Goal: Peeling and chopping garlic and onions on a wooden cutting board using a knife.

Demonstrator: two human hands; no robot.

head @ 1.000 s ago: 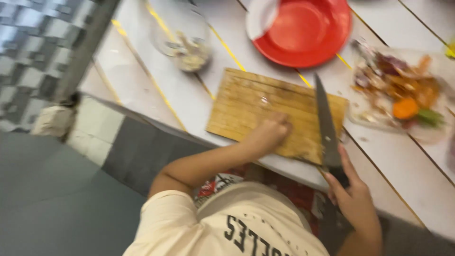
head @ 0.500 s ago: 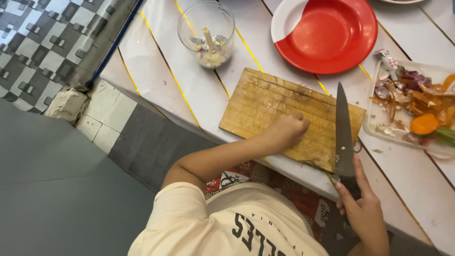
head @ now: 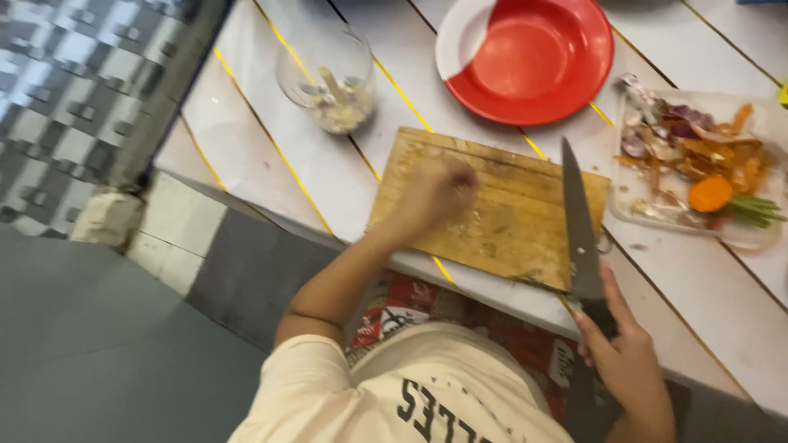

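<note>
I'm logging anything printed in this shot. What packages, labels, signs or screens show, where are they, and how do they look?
Printed fabric: below the cutting board, at the person's lap; red with white and dark markings.
Shirt lettering: bottom centre, dark block letters on cream cloth.
No packages, signs or screens.

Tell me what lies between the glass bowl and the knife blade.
In the head view, the left hand rests on the wooden cutting board, between the glass bowl and the knife, which the right hand holds.
</note>
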